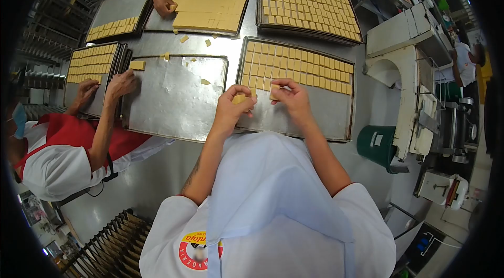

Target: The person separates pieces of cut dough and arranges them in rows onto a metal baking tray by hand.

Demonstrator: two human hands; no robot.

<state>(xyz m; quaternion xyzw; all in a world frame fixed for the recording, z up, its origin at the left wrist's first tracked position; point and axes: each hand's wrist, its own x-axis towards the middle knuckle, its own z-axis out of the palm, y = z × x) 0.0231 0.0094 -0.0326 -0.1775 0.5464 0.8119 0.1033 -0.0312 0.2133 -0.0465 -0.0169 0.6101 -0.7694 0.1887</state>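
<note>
Both my hands are over the near left part of a metal tray that holds rows of small yellow dough pieces. My left hand is closed around yellow dough pieces, with one more at its fingertips. Between the fingers and thumb of my right hand is a single dough piece, held upright just below the rows. The two hands are a short gap apart.
To the left lies a tray with dough scraps. Beyond it is a large cut dough sheet with a person's hand. A co-worker's hands work at the left. A full tray stands behind; a green bin is at right.
</note>
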